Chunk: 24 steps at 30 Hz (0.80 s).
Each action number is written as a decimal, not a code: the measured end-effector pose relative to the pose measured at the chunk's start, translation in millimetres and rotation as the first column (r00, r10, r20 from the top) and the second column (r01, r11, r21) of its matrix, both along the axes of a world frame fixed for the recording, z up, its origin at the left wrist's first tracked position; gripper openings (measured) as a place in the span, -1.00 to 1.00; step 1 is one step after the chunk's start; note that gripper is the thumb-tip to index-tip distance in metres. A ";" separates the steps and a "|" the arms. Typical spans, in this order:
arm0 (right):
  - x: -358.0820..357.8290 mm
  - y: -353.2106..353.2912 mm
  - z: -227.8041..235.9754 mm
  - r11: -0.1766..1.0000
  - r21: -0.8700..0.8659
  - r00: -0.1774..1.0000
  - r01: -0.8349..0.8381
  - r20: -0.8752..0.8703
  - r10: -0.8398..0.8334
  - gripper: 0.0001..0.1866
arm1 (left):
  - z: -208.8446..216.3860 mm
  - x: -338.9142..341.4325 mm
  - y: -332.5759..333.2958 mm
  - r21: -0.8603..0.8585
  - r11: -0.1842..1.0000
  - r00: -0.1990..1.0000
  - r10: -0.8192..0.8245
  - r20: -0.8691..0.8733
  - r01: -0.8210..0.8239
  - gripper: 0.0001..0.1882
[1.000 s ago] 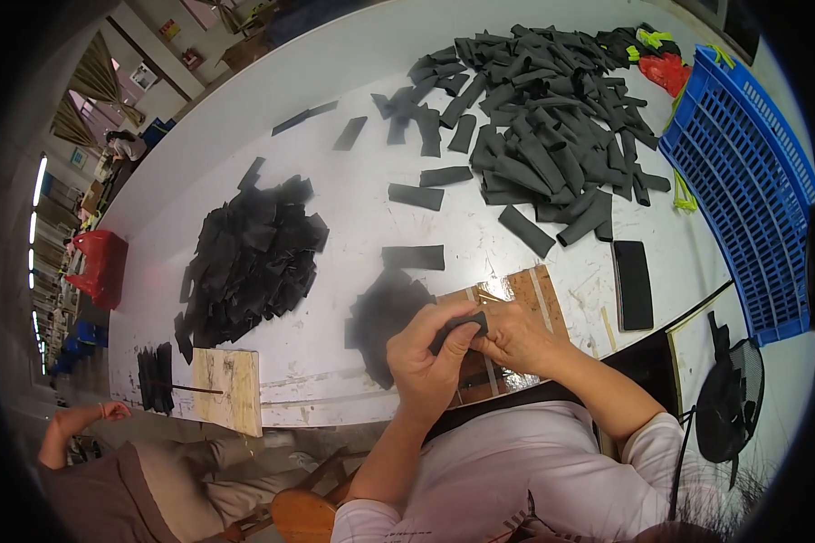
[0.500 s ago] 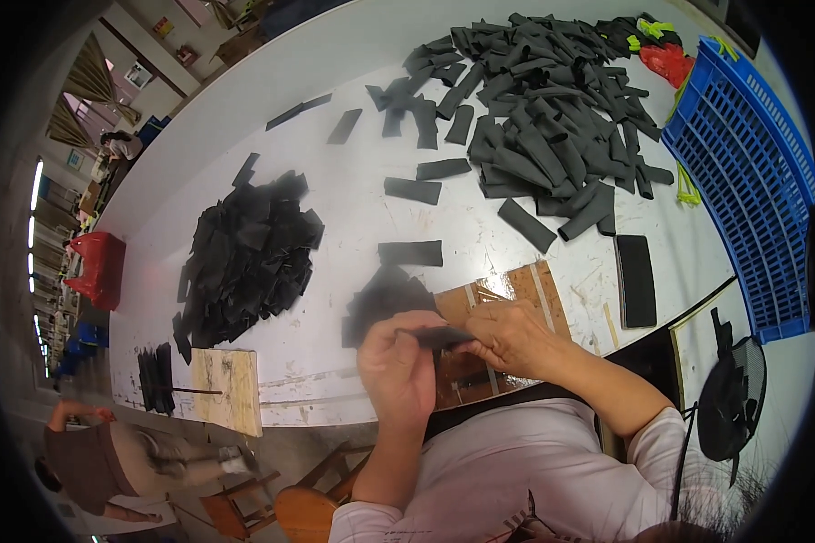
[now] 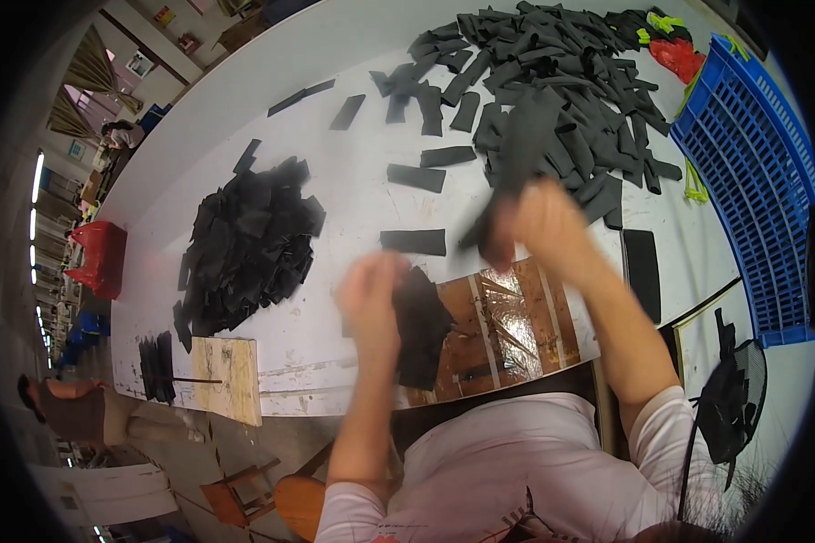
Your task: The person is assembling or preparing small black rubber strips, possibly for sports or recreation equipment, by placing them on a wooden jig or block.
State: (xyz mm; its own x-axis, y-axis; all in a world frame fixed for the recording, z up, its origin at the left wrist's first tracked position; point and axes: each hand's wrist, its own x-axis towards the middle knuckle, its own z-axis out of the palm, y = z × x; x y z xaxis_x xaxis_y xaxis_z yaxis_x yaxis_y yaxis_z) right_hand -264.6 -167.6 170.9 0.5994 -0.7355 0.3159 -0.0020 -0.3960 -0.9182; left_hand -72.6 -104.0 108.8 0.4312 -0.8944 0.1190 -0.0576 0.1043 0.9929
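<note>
Head | right hand: fingers gripped blurred strip | left hand: fingers unclear, beside pile, seemingly set close for easy reach

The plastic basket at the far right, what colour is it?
The basket is blue; it shows best in the head view.

Black flat-fabric heap lay left on white desk; dark-grey fabric-tube pile lay behind, right; blue latticed plastic basket right of pile.
</note>
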 end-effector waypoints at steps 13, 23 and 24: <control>-22.9 52.7 -104.7 0.831 0.507 0.970 0.230 -0.189 -0.154 -0.69 | -71.8 33.4 -92.5 0.379 0.915 0.291 -0.403 0.868 0.137 -0.75; -17.5 71.7 -99.5 0.911 0.356 0.938 0.207 -0.338 -0.081 -0.79 | -15.1 28.9 -29.3 0.137 0.946 0.945 -0.309 0.105 0.294 -0.88; -15.9 72.7 -105.6 0.924 0.326 0.932 0.200 -0.355 -0.076 -0.80 | -10.8 27.0 -23.0 0.119 0.942 0.946 -0.322 0.049 0.314 -0.88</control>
